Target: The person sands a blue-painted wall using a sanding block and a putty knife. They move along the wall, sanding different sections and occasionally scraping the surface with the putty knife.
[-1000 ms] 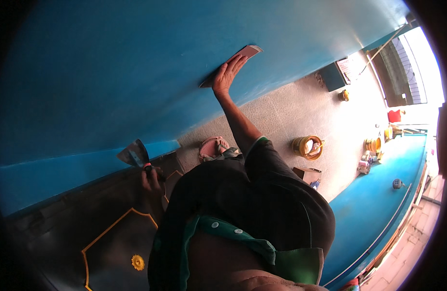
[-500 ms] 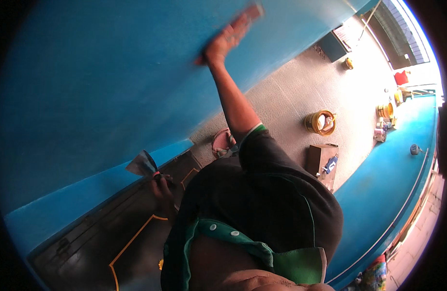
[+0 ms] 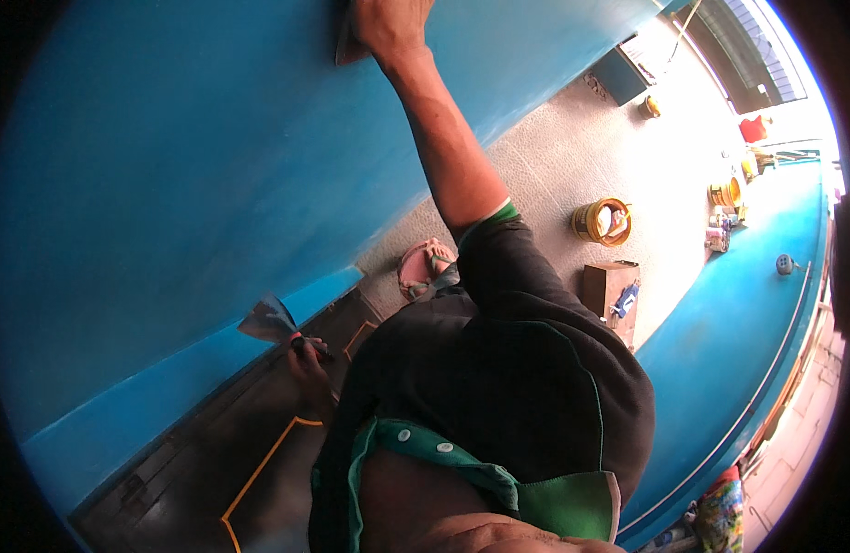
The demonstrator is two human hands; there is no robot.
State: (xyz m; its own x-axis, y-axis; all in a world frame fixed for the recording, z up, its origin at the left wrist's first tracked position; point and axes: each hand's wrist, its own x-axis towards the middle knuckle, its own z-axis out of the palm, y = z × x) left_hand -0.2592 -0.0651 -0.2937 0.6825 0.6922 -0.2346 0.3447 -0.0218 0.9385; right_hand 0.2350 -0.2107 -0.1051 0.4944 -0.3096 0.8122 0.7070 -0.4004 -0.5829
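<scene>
Across most of the view, blue wall (image 3: 213,166), smooth and satiny; beyond, pale floor (image 3: 517,166), pebbly. Lower left, dark panel (image 3: 194,470) with angular yellow trim. On the floor, round yellow bucket (image 3: 587,224). At the wall, right grip (image 3: 392,26), nearer of the two to the thin, flat plate (image 3: 349,51): directly under the palm, jutting out leftward, long axis cropped away. Cannot tell how far closed there. Lower left, scraper (image 3: 266,320), fan-shaped metal, pointing up-left from left grip (image 3: 307,369), curled firmly round its handle.
</scene>
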